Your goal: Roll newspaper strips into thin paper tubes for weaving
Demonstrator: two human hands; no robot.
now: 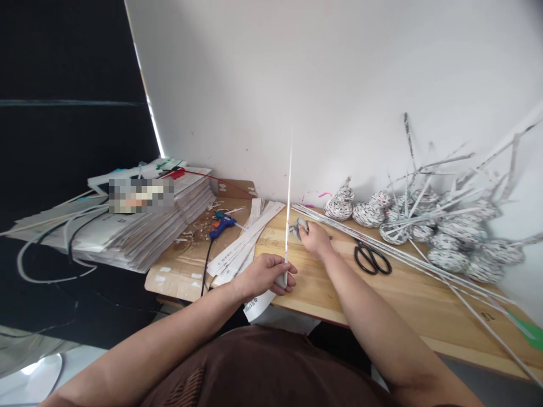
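White, slender rolled-paper rod (pixel 289 206) stands upright, its base grasped by the left hand (pixel 263 272), seemingly for steadiness; just beyond, the right hand (pixel 316 238) clutches crumpled grey cloth (pixel 301 224).

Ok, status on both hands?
Left hand pinching upright paper rod, paper strip trailing below. Right hand holding grey wad beside rod. Scissors clear of both hands.

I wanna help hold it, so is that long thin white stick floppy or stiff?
The white stick is probably fairly stiff, because it stands straight above the left hand. It may bend if pushed sideways, being so thin. It's likely light, since it looks like rolled paper.
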